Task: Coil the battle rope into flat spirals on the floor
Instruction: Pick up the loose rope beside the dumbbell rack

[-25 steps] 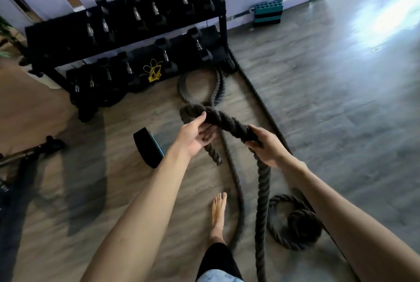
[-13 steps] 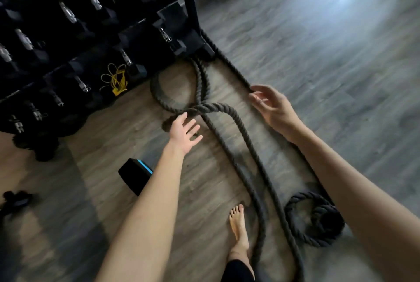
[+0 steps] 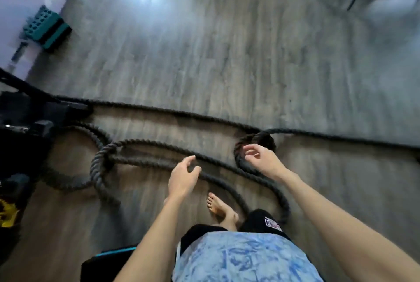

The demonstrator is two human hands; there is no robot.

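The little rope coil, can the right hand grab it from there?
Probably yes. The right hand hangs open just over the small coil, holds nothing, and nothing sits between them; how high it hangs is unclear.

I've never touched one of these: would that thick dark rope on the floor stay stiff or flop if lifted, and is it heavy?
Probably floppy: the battle rope lies in loose curves and loops on the floor. Likely heavy for its length, as it looks thick and tightly twisted. Its rough twist should resist slipping.
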